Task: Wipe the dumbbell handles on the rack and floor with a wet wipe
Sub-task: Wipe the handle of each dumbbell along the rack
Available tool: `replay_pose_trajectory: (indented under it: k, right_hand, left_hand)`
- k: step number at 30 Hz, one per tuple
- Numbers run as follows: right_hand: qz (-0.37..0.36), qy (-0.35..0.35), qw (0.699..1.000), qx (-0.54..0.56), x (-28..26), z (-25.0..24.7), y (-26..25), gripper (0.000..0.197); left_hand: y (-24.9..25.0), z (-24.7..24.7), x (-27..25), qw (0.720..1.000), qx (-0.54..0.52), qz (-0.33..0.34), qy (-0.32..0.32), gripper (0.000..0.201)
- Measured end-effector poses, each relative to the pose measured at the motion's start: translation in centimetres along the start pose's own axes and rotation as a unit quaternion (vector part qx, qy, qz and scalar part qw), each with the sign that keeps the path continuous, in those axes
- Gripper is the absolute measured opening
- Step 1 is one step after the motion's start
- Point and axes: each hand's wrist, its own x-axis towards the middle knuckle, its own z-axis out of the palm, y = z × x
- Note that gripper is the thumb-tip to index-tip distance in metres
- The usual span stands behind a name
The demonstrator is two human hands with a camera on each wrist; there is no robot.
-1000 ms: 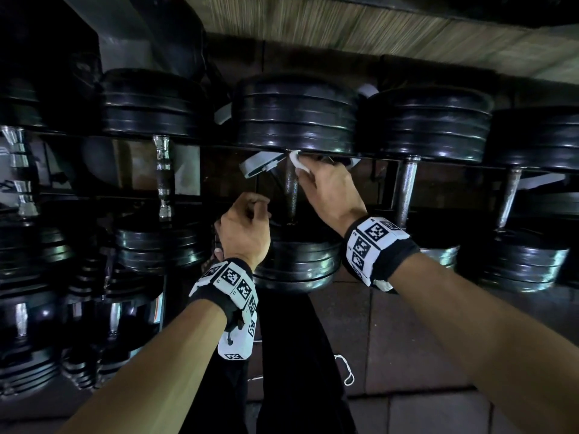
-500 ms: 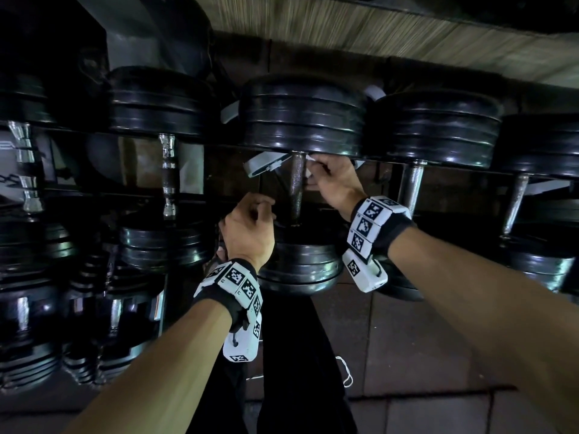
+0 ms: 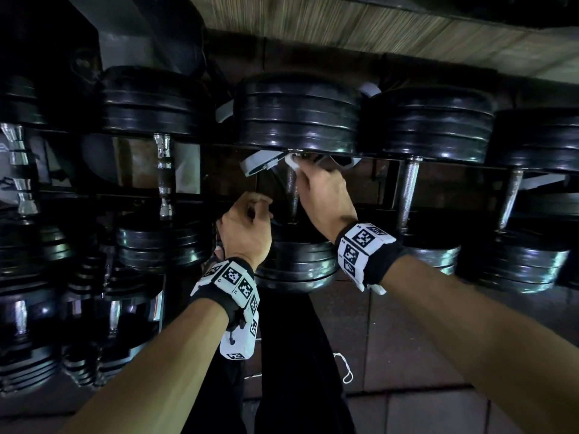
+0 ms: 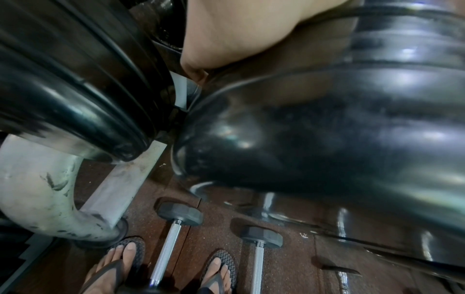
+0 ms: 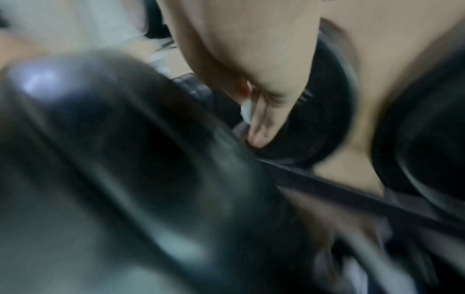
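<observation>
Black plate dumbbells lie in a row on the rack, handles pointing toward me. My right hand [image 3: 319, 189] grips the far end of the middle dumbbell's steel handle [image 3: 292, 198] with a white wet wipe [image 3: 292, 162] bunched under its fingers, just below the far head [image 3: 297, 120]. The blurred right wrist view shows the wet wipe [image 5: 246, 111] pinched between finger and palm. My left hand [image 3: 247, 227] sits at the near end, fingers curled round the rack's front rail [image 3: 194, 197]. Two hex dumbbells with ribbed handles [image 4: 166, 252] lie on the floor.
Neighbouring dumbbell handles [image 3: 407, 189] [image 3: 164, 177] stand close on both sides. Lower tiers hold more dumbbells at the left [image 3: 28, 364]. The rack's grey tube leg [image 4: 37, 195] meets the brown floor beside my sandalled feet [image 4: 118, 258]. A white string [image 3: 344, 368] lies on the tiles.
My right hand has rolled from the handle's right side back over its top at the far end, wipe still in it. The left hand has stayed put.
</observation>
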Motion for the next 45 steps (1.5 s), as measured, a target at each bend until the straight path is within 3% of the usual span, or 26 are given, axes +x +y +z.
replay_pose_trajectory:
  k: [4, 8, 12, 17, 20, 25, 28, 32, 34, 36, 38, 41, 43, 45]
  right_hand:
    - [0.063, 0.092, 0.991, 0.079, 0.8, 0.2, 1.2, 0.044]
    - [0.153, 0.045, 0.982, 0.103, 2.3, 0.0, 2.3, 0.025]
    - [0.156, -0.038, 0.979, 0.13, 4.2, 0.7, 1.9, 0.029]
    - [0.17, -0.011, 0.942, 0.291, 4.0, 0.4, 1.7, 0.021]
    - [0.173, 0.022, 0.928, 0.33, 3.4, 0.6, 1.5, 0.02]
    - [0.113, 0.067, 0.954, 0.269, 2.6, 0.8, 1.8, 0.021]
    - [0.042, 0.099, 0.985, 0.136, 1.8, 0.7, 1.7, 0.022]
    - [0.004, 0.072, 0.996, 0.056, 0.5, 0.9, 0.8, 0.03]
    - [-0.01, 0.067, 0.996, 0.059, 0.1, 0.7, 0.8, 0.033]
    - [-0.029, 0.079, 0.994, 0.07, -0.3, 0.3, 0.7, 0.03]
    - [-0.044, 0.093, 0.991, 0.085, -0.9, 0.1, 0.7, 0.025]
    - [-0.027, 0.096, 0.98, 0.174, -2.0, 0.3, 0.4, 0.017]
    - [0.032, 0.099, 0.961, 0.257, -2.8, 0.4, 0.4, 0.014]
    - [0.094, 0.115, 0.946, 0.289, -4.1, 0.9, 0.2, 0.012]
  left_hand:
    - [0.0, 0.0, 0.0, 1.0, -0.002, -0.008, 0.002, 0.027]
    - [0.1, 0.0, 0.0, 1.0, -0.007, -0.022, 0.001, 0.028]
    - [0.3, -0.1, -0.2, 0.999, -0.015, -0.029, -0.002, 0.029]
    - [0.5, -0.2, -0.2, 0.999, -0.022, -0.024, 0.002, 0.029]
    - [0.6, -0.2, -0.2, 1.0, -0.022, -0.016, -0.002, 0.027]
    - [0.5, -0.3, -0.2, 1.0, -0.027, -0.011, -0.002, 0.027]
    - [0.3, -0.3, -0.1, 1.0, -0.025, -0.01, -0.008, 0.026]
    - [0.7, -0.4, -0.1, 0.999, 0.013, -0.017, -0.034, 0.023]
    - [1.1, -0.6, 0.4, 0.997, 0.042, -0.027, -0.064, 0.019]
    - [1.6, -1.1, 1.3, 0.991, -0.049, -0.02, -0.124, 0.042]
    - [2.4, -1.4, 2.7, 0.967, -0.151, 0.021, -0.203, 0.055]
    - [4.0, -2.1, 4.0, 0.949, -0.11, 0.103, -0.278, 0.038]
    - [4.5, -2.3, 4.5, 0.956, -0.063, 0.113, -0.264, 0.018]
    - [4.0, -2.0, 5.0, 0.97, -0.045, 0.09, -0.22, 0.011]
